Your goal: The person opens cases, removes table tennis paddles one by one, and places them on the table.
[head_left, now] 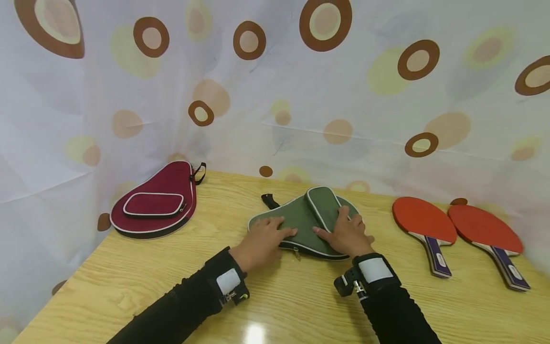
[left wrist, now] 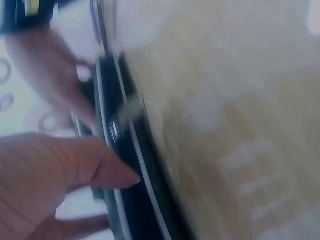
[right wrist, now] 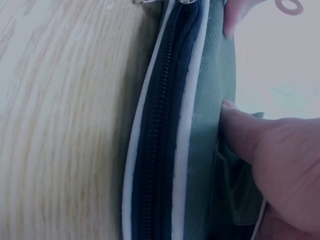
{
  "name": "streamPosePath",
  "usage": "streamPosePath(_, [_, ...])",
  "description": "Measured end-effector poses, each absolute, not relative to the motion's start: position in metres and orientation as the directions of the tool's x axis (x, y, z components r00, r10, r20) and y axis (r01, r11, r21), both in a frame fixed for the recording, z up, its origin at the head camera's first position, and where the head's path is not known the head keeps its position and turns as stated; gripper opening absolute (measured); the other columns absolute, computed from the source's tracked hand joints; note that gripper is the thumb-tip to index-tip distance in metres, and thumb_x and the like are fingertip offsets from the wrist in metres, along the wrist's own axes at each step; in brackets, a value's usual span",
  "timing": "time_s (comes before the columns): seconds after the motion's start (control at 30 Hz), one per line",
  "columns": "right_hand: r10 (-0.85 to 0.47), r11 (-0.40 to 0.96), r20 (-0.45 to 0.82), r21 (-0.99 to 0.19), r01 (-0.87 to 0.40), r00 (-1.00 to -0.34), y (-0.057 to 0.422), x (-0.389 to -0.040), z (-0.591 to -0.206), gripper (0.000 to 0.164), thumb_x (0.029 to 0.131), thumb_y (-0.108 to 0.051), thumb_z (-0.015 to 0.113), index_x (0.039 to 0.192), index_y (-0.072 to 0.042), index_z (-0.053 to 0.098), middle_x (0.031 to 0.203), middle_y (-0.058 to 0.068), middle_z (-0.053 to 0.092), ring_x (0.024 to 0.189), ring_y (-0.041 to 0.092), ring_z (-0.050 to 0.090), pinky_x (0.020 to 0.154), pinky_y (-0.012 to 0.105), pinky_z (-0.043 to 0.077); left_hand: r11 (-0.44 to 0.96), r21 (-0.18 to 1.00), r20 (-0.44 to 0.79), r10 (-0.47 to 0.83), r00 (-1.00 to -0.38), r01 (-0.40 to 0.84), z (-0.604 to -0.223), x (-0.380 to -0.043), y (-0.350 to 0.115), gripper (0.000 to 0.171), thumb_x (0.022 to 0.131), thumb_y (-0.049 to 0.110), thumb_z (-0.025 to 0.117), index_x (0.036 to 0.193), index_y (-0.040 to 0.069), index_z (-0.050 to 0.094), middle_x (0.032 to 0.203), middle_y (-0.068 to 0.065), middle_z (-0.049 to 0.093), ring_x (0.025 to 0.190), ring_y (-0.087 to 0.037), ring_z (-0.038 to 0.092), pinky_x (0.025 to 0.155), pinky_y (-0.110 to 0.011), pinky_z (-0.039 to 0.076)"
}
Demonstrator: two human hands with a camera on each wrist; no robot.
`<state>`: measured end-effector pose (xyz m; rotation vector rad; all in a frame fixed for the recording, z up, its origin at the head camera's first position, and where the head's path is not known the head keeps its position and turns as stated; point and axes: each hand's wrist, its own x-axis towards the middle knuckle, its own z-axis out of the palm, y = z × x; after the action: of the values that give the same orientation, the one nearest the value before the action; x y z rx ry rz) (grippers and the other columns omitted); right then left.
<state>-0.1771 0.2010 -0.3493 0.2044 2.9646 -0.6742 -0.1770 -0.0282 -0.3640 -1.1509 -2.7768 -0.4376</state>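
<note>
A green paddle-shaped table tennis bat case [head_left: 296, 217] with white piping lies on the table, its rounded end to the right. My left hand [head_left: 263, 242] rests on the narrow end, its thumb over the near edge by the black zipper band [left wrist: 131, 150]; that view is blurred. On the wide end my right hand [head_left: 349, 234] lies with spread fingers, touching the raised pocket [head_left: 323, 203]. The closed zipper [right wrist: 162, 110] runs along the near side in the right wrist view. Its metal pull [head_left: 296, 253] hangs between my hands. A black strap [head_left: 269, 200] sticks out behind.
At the back left lies a dark red bat case [head_left: 150, 205] with a wrist loop [head_left: 199, 173]. Two red table tennis bats [head_left: 423, 222] [head_left: 485, 229] lie to the right, handles toward me. A patterned curtain [head_left: 275, 95] borders the wooden table [head_left: 172, 272] behind.
</note>
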Motion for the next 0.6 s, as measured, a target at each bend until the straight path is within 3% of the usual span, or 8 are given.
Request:
streamPosePath(0.2, [0.108,0.892,-0.142,-0.423,0.159,-0.984,0.202,-0.179,-0.349,0.089,0.097,-0.05,0.062,0.15,0.005,0.016,0.142,0.048,0.02,0.133,0.065,0.026,0.093,0.081,0.026,0.715,0.147,0.428,0.577,-0.696,0.683,-0.369,-0.155,-0.01,0.014,0.087,0.014,0.075,0.092,0.004,0.066,0.094,-0.014,0.061,0.084,-0.028,0.058,0.075,-0.038,0.053])
streamPosePath(0.3, [0.111,0.892,-0.142,-0.423,0.162,-0.984,0.203,-0.18,-0.349,0.09,0.096,-0.05,0.063,0.15,0.005,0.015,0.142,0.048,0.02,0.132,0.066,0.026,0.094,0.081,0.026,0.761,0.166,0.391,0.533,-0.75,0.627,-0.37,-0.149,0.0,0.024,0.091,0.022,0.074,0.076,0.005,0.066,0.074,-0.008,0.061,0.069,-0.021,0.06,0.06,-0.031,0.051])
streamPosePath(0.43, [0.109,0.89,-0.154,-0.425,0.165,-0.982,0.203,-0.18,-0.35,0.092,0.096,-0.05,0.063,0.151,0.005,0.014,0.144,0.048,0.019,0.133,0.065,0.025,0.095,0.081,0.026,0.803,0.25,0.268,0.48,-0.836,0.541,-0.371,-0.147,0.011,0.037,0.091,0.026,0.075,0.061,0.01,0.061,0.058,0.0,0.058,0.053,-0.014,0.06,0.043,-0.031,0.046])
streamPosePath(0.6, [0.106,0.887,-0.168,-0.43,0.169,-0.98,0.203,-0.18,-0.35,0.092,0.097,-0.051,0.062,0.152,0.004,0.013,0.145,0.047,0.017,0.135,0.065,0.023,0.096,0.081,0.025,0.833,0.224,0.252,0.453,-0.855,0.507,-0.372,-0.15,0.019,0.027,0.09,0.018,0.074,0.067,0.007,0.064,0.063,-0.004,0.063,0.055,-0.02,0.065,0.043,-0.033,0.048])
